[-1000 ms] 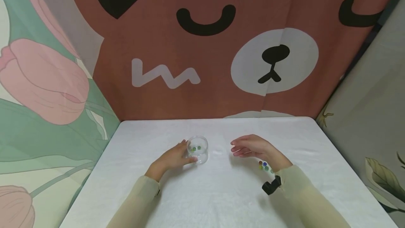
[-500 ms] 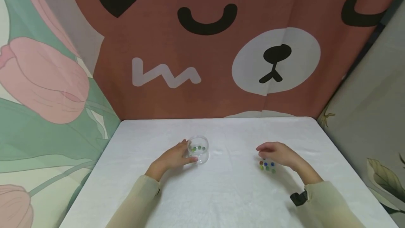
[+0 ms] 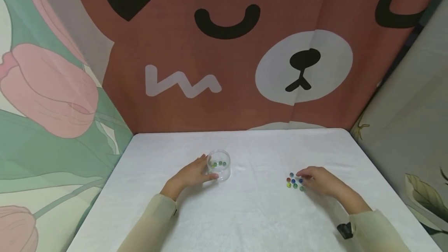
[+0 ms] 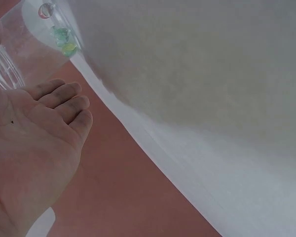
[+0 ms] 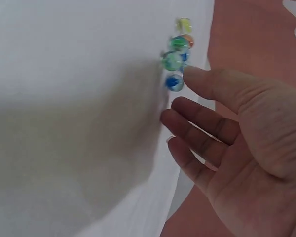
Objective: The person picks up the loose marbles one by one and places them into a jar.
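Note:
My left hand (image 3: 190,174) holds a clear cup (image 3: 224,174) from its left side, thumb on the near side and fingers behind it. Several greenish marbles (image 3: 220,163) lie in the cup; the left wrist view shows green, yellow and reddish clear ones against its wall. Over to the right, my right hand (image 3: 323,182) is at the right edge of a small group of loose marbles (image 3: 293,181) in blue, green, red and yellow. In the right wrist view its thumb (image 5: 200,81) is right at a blue marble (image 5: 174,82), with the other fingers slightly bent and apart from the thumb.
A white cloth (image 3: 245,213) covers the table. Behind it hangs a reddish-brown curtain (image 3: 175,112) with a bear print, and patterned curtains stand at both sides. A black device (image 3: 345,230) sits at my right cuff.
My right hand has moved right and nearer from beside the cup to the loose marbles, uncovering them. More marbles show in the cup than a second ago. My left hand has stayed at the cup.

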A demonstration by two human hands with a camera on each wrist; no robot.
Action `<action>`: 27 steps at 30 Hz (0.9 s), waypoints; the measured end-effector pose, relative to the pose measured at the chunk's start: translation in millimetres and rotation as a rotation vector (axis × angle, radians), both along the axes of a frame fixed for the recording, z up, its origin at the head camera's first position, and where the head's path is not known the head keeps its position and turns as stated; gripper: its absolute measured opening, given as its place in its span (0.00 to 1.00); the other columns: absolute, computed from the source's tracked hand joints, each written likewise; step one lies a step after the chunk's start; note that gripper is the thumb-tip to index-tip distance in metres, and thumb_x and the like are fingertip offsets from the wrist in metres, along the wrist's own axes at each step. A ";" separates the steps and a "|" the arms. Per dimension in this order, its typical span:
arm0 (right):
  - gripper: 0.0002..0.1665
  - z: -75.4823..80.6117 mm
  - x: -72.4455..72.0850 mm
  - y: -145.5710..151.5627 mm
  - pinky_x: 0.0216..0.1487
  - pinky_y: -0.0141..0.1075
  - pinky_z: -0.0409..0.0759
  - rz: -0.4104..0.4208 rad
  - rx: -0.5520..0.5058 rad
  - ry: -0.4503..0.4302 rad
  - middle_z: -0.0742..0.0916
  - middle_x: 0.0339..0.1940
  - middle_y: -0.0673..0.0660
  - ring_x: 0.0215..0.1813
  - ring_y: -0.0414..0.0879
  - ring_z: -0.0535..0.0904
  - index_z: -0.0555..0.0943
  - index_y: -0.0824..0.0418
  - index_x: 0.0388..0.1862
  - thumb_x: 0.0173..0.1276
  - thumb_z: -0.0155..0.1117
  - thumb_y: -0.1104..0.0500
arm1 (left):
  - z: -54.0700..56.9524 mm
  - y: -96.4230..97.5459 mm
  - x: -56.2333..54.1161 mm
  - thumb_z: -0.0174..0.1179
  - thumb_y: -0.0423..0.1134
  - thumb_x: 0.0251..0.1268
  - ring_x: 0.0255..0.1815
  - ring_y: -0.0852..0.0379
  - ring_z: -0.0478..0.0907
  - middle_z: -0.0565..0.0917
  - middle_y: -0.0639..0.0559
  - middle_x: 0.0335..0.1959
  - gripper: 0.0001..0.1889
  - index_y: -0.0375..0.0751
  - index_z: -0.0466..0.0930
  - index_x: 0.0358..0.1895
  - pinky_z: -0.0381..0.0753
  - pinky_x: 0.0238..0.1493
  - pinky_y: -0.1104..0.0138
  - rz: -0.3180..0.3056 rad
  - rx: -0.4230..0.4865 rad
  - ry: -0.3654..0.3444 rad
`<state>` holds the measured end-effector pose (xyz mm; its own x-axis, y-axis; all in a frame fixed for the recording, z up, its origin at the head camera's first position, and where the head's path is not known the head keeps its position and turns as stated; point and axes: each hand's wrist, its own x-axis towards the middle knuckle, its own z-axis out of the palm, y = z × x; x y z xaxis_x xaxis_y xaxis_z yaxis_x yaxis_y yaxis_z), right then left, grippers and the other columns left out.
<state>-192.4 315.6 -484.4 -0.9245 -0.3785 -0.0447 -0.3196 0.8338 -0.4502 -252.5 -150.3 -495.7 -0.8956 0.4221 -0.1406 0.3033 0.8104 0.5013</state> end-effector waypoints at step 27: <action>0.11 -9.7 -1.7 -7.0 0.44 0.40 0.84 0.151 0.220 0.202 0.85 0.35 0.47 0.41 0.46 0.83 0.88 0.59 0.40 0.58 0.75 0.69 | -3.0 -0.9 0.1 0.59 0.75 0.58 0.82 0.41 0.50 0.54 0.39 0.82 0.56 0.45 0.52 0.82 0.55 0.78 0.44 0.012 0.010 -0.004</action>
